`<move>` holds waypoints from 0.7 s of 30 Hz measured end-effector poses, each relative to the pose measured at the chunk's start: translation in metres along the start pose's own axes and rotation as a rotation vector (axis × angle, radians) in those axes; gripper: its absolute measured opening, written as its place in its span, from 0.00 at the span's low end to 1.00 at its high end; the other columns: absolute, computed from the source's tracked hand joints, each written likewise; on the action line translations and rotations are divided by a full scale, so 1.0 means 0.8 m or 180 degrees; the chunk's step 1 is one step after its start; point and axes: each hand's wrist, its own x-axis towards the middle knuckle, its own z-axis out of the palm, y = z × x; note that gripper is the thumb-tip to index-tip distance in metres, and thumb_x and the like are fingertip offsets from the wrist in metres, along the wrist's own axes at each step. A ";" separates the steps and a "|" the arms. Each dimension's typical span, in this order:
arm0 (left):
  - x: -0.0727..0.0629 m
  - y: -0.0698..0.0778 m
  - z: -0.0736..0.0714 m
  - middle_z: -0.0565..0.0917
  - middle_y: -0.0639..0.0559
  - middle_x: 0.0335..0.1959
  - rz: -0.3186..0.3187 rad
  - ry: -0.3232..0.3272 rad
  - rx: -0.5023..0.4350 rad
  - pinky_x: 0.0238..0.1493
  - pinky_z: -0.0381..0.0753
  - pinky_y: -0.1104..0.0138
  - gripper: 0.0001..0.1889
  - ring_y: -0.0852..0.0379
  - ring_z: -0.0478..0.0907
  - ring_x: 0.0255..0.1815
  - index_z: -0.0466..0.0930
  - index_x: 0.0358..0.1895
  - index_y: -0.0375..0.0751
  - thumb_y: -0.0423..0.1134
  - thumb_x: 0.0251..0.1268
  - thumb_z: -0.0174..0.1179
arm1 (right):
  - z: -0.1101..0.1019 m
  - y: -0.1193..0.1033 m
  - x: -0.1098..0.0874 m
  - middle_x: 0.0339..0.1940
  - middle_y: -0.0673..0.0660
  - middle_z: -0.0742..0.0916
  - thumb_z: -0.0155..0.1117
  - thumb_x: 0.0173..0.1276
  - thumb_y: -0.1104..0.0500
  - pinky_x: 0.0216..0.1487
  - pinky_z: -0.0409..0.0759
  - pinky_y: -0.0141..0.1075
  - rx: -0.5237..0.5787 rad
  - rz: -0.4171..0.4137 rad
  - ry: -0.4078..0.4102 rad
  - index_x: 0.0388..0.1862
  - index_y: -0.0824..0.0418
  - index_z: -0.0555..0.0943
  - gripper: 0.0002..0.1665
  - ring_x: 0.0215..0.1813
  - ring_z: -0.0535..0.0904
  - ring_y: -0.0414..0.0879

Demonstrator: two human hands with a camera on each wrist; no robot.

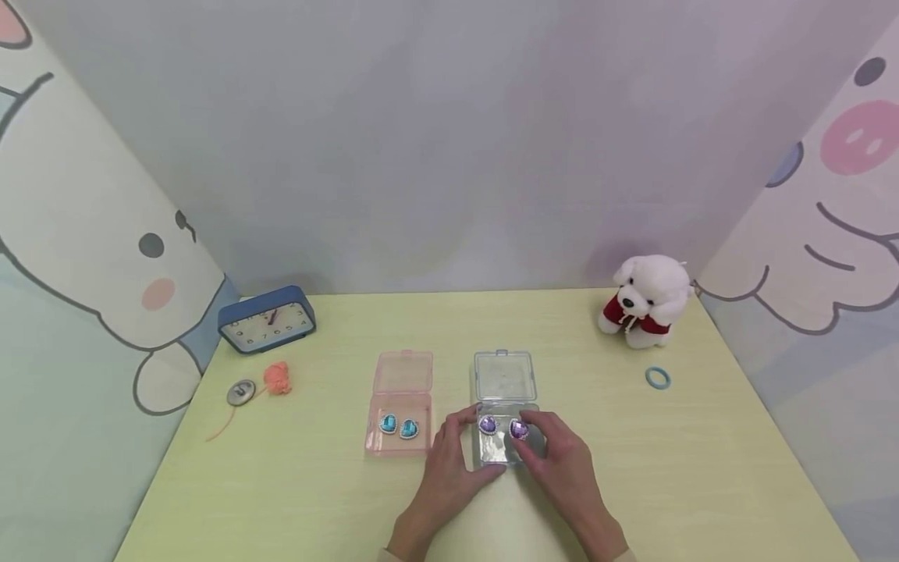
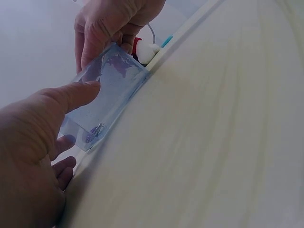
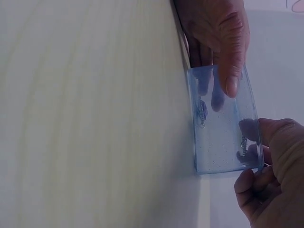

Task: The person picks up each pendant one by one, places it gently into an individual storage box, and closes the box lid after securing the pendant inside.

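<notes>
A clear bluish plastic box [image 1: 495, 451] lies with its lid [image 1: 504, 378] folded back. My left hand [image 1: 447, 471] grips the box from its left side, the thumb on the near wall and the fingers along the far side. Inside sit two purple heart-shaped gems with sparkly rims. One purple gem [image 1: 488, 425] lies at the left. The other purple gem [image 1: 519, 428] is at the right, pinched between the thumb and index finger of my right hand [image 1: 562, 464]. In the right wrist view the box [image 3: 218, 142] shows both hands at its walls.
A pink open box [image 1: 379, 445] with two blue heart gems [image 1: 409, 428] lies to the left. Farther left are a blue clock [image 1: 267, 320], an orange yarn bundle [image 1: 277, 378] and a grey disc [image 1: 241, 392]. A white plush dog [image 1: 653, 293] and blue ring [image 1: 658, 378] are at right.
</notes>
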 end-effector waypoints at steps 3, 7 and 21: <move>0.000 0.000 0.000 0.72 0.64 0.76 0.0025 0.0021 0.0015 0.72 0.69 0.37 0.41 0.44 0.71 0.75 0.67 0.68 0.53 0.51 0.52 0.81 | 0.001 -0.001 0.001 0.43 0.55 0.91 0.89 0.42 0.69 0.43 0.90 0.46 0.0016 0.0024 -0.0009 0.49 0.62 0.87 0.32 0.44 0.90 0.50; -0.001 -0.001 0.000 0.72 0.64 0.76 0.0046 0.0031 0.0011 0.72 0.68 0.36 0.41 0.44 0.71 0.75 0.67 0.68 0.53 0.50 0.52 0.81 | 0.001 -0.002 0.002 0.42 0.54 0.91 0.89 0.42 0.69 0.42 0.90 0.46 0.0037 0.0057 -0.0014 0.49 0.61 0.87 0.32 0.44 0.90 0.50; 0.000 -0.002 -0.001 0.73 0.63 0.76 0.0123 0.0051 0.0004 0.70 0.68 0.34 0.41 0.43 0.72 0.74 0.67 0.67 0.52 0.52 0.53 0.81 | 0.002 -0.001 0.001 0.42 0.53 0.91 0.90 0.42 0.68 0.42 0.90 0.46 -0.0011 0.0097 -0.0053 0.50 0.61 0.87 0.33 0.43 0.90 0.50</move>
